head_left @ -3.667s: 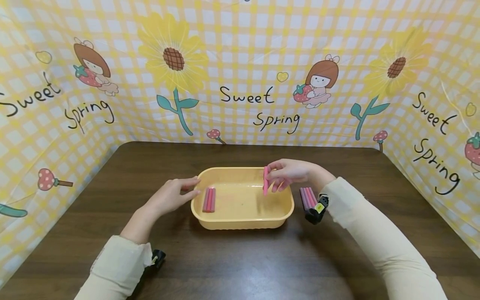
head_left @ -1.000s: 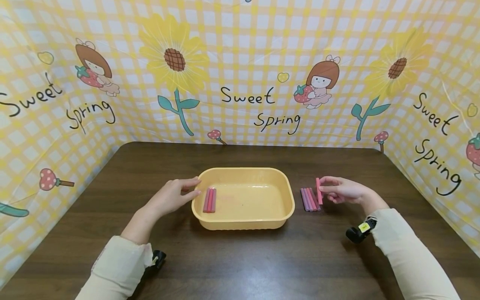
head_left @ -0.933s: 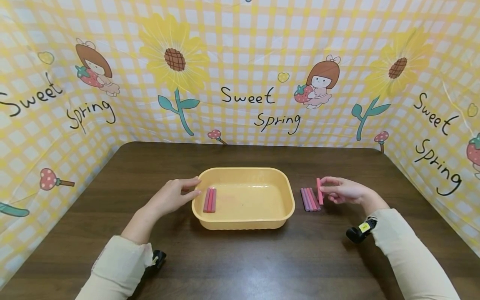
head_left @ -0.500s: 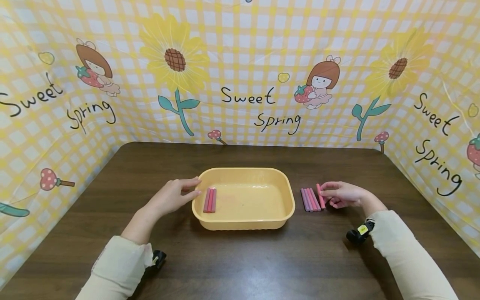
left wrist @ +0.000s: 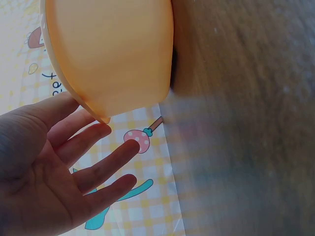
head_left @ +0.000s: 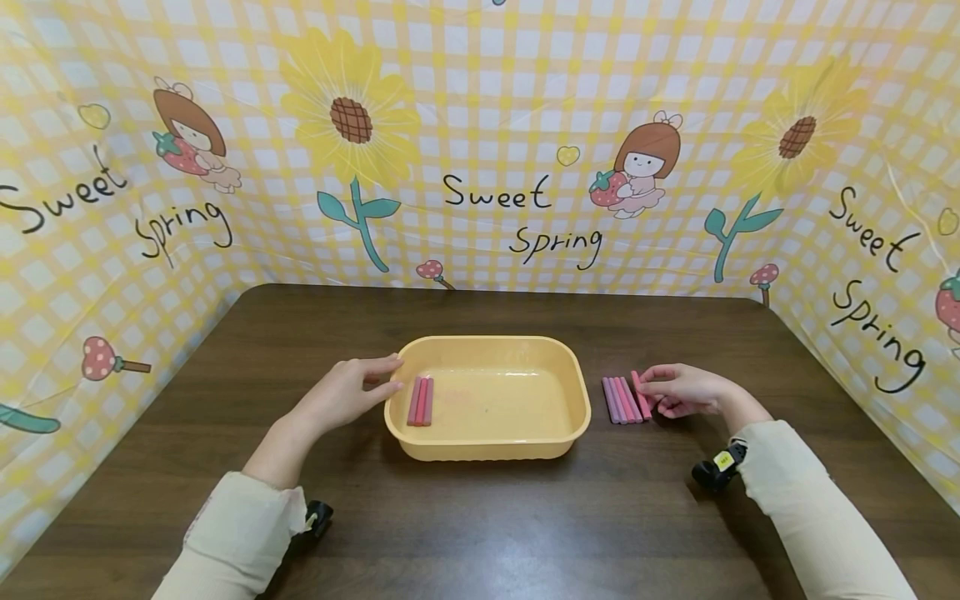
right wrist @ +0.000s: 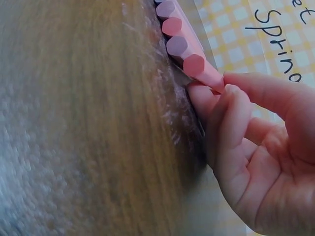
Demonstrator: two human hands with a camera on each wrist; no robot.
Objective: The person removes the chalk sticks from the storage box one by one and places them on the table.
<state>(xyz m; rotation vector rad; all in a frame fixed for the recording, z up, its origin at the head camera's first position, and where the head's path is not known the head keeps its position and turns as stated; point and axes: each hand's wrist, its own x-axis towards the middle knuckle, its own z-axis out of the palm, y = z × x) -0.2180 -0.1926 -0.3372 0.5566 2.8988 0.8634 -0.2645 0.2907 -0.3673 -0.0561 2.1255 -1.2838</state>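
Note:
A yellow plastic basin point(head_left: 487, 451) stands mid-table, with three pink and mauve hexagonal sticks point(head_left: 420, 402) side by side at its left end. My left hand point(head_left: 341, 396) rests at the basin's left rim; in the left wrist view its fingers point(left wrist: 110, 164) spread out, fairly straight, below the rim. To the right of the basin several more hexagonal sticks point(head_left: 621, 400) lie in a row on the table. My right hand point(head_left: 686, 390) pinches a pink hexagonal stick point(right wrist: 193, 65) between thumb and fingers, low down at the right end of that row.
The brown wooden table point(head_left: 480, 525) reaches back to a yellow checked cloth point(head_left: 480, 108) printed with flowers and figures, which also hangs at both sides. A small black camera sits on each wrist, such as the right wrist camera point(head_left: 718, 468).
My right hand has carried the pink stick from above the basin to the right, then lowered it beside the row and brought it closer to the other sticks. My left hand stays put.

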